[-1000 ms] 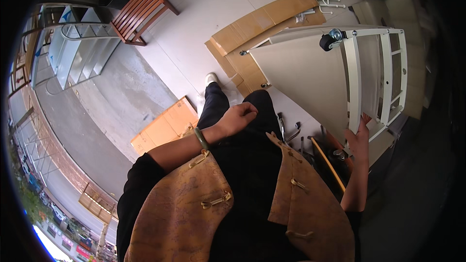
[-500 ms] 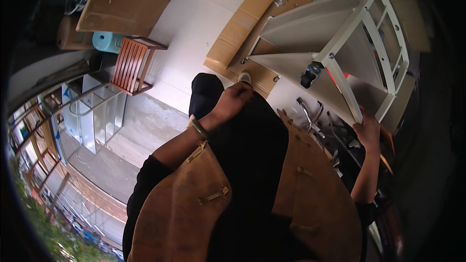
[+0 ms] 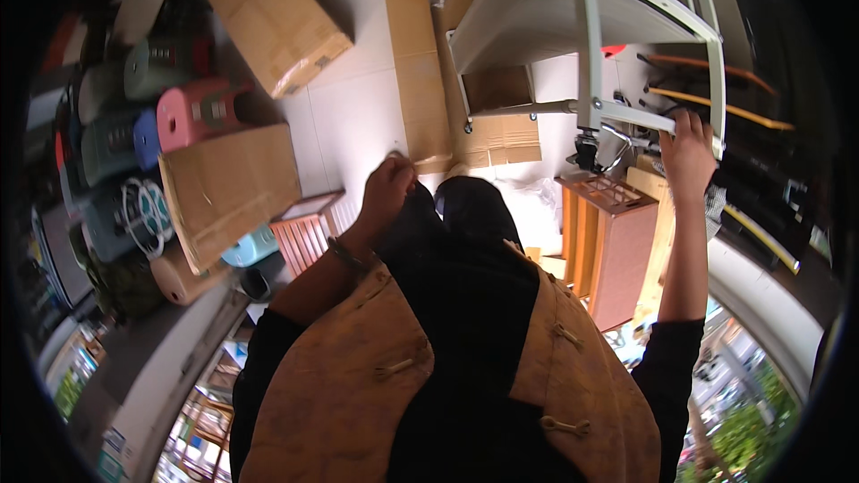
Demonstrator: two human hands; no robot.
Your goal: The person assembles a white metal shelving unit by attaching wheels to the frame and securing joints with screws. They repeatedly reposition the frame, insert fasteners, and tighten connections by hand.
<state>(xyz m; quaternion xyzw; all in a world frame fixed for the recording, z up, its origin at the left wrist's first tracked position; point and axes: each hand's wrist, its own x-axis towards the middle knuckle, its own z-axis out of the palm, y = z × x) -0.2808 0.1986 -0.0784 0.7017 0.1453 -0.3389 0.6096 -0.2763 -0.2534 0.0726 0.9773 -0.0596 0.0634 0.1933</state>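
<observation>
My right hand (image 3: 687,145) grips the white rail at the near edge of a white metal frame (image 3: 586,45) that stands on small wheels at the upper right. My left hand (image 3: 387,188) hangs closed against my dark trouser leg, a bracelet on its wrist, and I cannot see anything in it. I wear a tan vest (image 3: 358,394) over black sleeves. A black shoe (image 3: 472,207) shows below the frame.
Flat cardboard sheets (image 3: 417,54) lie on the pale floor under the frame. Closed cardboard boxes (image 3: 231,186) sit at the left beside coloured plastic stools (image 3: 192,112). A slatted wooden cabinet (image 3: 608,246) stands at the right, a small red-brown crate (image 3: 304,228) at my left.
The view has swung, so the frame, the boxes and the stools now sit higher and closer. My right hand has risen from the frame's side to grip its near rail. My left hand stays at my leg.
</observation>
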